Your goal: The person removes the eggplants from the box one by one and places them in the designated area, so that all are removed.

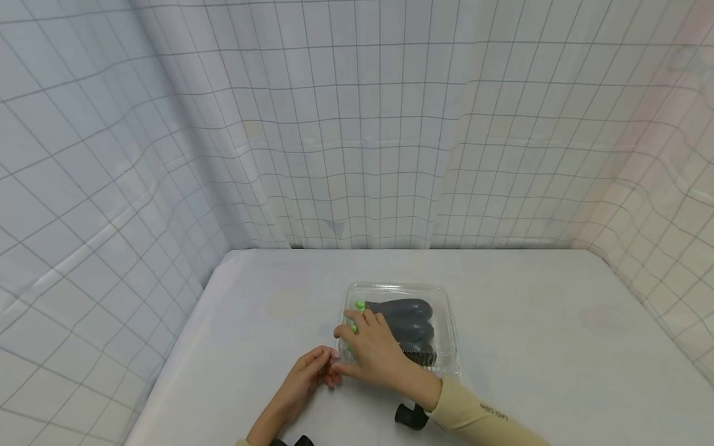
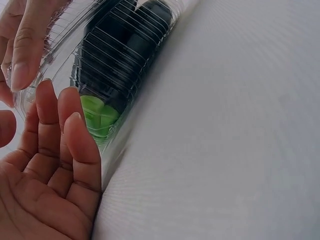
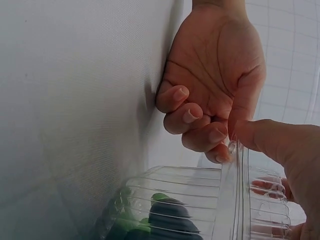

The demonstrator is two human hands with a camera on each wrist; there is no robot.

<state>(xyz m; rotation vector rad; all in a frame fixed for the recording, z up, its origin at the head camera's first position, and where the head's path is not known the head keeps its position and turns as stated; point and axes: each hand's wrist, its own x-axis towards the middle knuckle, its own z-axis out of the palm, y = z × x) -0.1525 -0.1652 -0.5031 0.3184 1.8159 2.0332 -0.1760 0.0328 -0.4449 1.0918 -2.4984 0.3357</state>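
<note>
Wht tbl (image 1: 535,334), wht grid-print curtains (image 1: 357,124) behind & on L/R sides.

Right sleeve (image 1: 468,414): long, pale yellow-beige, reaching the wrist
Sleeve lettering (image 1: 494,411): small, dark, upside down, seemingly "Lets slim"
Left sleeve (image 1: 243,442): only a sliver, likewise pale yellowish
Right hand (image 1: 378,354): bare, thumbnail short
Left hand (image 1: 304,379): bare, nails short
Right wrist gear (image 1: 411,417): stubby black cylinder
Left wrist gear (image 1: 304,441): black, mostly cut off

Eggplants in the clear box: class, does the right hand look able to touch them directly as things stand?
Probably not: the right hand is at the clear box, but its lid looks closed, leaving plastic between the hand and the eggplants.
</note>
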